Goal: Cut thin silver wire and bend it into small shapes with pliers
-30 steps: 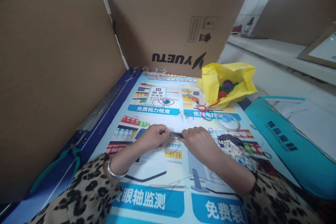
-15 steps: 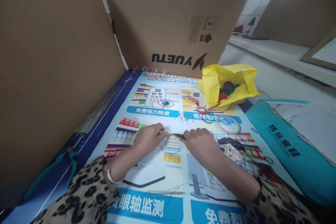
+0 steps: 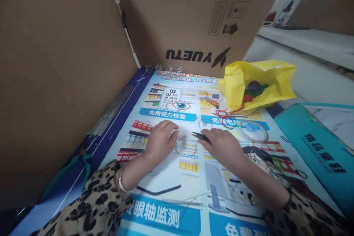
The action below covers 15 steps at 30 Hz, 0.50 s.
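Observation:
My left hand, a silver bangle at its wrist, is closed at the fingertips on a thin wire ring over the printed sheet. Dark pointed tweezers are held in my right hand, their tips aimed left toward the ring and apart from it. The two tips look slightly separated. Fine wire pieces lie just beyond my hands.
A yellow bag with red, green and purple balls stands back right, beside a clear tape roll. Teal-handled pliers and a bundle of wires lie left. Cardboard walls rise behind and left. A teal box sits right.
The tweezers have drawn back from the ring near my left fingertips, and their tips have parted. The whole view has shifted, with the scene lying further right.

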{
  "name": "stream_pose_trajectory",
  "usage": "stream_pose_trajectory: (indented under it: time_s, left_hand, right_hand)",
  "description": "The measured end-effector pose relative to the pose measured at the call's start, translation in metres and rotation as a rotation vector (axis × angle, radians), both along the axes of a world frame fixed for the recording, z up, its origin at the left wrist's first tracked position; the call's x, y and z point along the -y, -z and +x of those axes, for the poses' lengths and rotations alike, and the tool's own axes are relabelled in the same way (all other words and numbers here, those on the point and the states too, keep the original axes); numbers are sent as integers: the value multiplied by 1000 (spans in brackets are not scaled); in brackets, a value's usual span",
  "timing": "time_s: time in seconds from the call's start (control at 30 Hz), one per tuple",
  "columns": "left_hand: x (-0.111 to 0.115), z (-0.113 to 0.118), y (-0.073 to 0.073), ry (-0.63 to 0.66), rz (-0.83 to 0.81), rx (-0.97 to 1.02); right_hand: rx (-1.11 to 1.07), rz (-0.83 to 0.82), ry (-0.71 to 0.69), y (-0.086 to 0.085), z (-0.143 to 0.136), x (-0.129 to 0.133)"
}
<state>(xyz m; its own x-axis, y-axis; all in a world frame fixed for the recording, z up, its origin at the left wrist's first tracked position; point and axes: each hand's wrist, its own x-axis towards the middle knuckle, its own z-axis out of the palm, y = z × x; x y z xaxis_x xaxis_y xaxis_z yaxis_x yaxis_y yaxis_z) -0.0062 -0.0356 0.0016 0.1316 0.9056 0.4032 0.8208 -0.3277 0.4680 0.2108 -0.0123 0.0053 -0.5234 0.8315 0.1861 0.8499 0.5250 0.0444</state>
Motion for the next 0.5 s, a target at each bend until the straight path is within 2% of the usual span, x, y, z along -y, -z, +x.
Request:
stream_pose_trajectory:
  time_s: [0.13, 0.23, 0.37, 0.5]
  left_hand:
    - [-5, -8, 2, -22, -13, 37]
    - [-5, -9, 3, -3, -28, 9]
    - [3, -3, -2, 27, -34, -61]
    - [13, 5, -4, 65, -63, -210]
  right_hand:
    - [-109, 22, -47, 12, 0, -4]
    - [-173, 14, -162, 16, -2, -6]
    - [-142, -67, -360, 10, -8, -3]
    - [-40, -107, -441, 3, -16, 3]
